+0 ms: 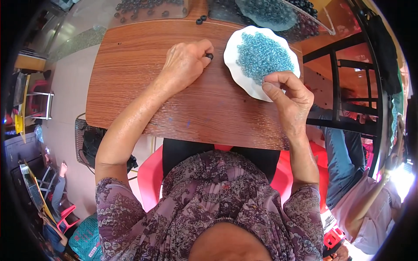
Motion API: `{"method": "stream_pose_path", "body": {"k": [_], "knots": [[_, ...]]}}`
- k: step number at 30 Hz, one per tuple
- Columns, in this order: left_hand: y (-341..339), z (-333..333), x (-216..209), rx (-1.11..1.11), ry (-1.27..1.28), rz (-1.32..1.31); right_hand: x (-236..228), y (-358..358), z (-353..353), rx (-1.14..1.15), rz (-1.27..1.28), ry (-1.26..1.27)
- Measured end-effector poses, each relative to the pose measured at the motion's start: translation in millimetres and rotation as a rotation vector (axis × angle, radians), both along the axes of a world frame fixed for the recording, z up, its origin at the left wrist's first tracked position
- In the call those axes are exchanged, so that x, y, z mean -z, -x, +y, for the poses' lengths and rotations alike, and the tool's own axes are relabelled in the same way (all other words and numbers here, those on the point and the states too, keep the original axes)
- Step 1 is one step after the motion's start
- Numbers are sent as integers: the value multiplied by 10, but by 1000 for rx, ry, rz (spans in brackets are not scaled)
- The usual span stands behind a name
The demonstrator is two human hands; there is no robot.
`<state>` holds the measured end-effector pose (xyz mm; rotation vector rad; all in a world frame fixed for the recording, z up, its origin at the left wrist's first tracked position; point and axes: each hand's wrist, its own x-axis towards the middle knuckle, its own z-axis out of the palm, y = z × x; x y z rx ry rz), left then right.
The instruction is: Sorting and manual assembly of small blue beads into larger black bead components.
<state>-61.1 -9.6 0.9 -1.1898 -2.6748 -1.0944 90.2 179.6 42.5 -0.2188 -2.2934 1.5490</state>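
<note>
My left hand (185,63) rests over the wooden table, its fingers closed around a small round black bead (209,56) that shows at the fingertips. To its right stands a white plate (233,58) with a wavy rim, bearing a heap of tiny clear-blue beads (263,54). My right hand (291,98) is at the plate's near right edge, thumb and forefinger pinched together. Whatever lies between those fingertips is too small to make out.
Two loose black beads (201,19) lie at the table's (130,65) far edge, between a clear tray (150,12) of dark beads and another clear container (320,21) with dark beads and a bluish bag. At right, a black metal frame (335,87) and a seated person (365,204).
</note>
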Motion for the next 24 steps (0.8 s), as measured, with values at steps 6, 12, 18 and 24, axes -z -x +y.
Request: {"method": "stream_pose_path", "body": {"k": [6, 12, 18, 24], "knots": [[22, -39, -47, -44, -50, -166, 23, 7, -25, -17, 11, 0], [-64, -115, -169, -64, -373, -667, 16, 17, -25, -17, 12, 21], [-517, -90, -311, 41, -718, -1192, -71, 78, -187, -108, 78, 152], [-687, -15, -261, 153, -925, -1478, -96, 116, -266, -214, 163, 32]]}}
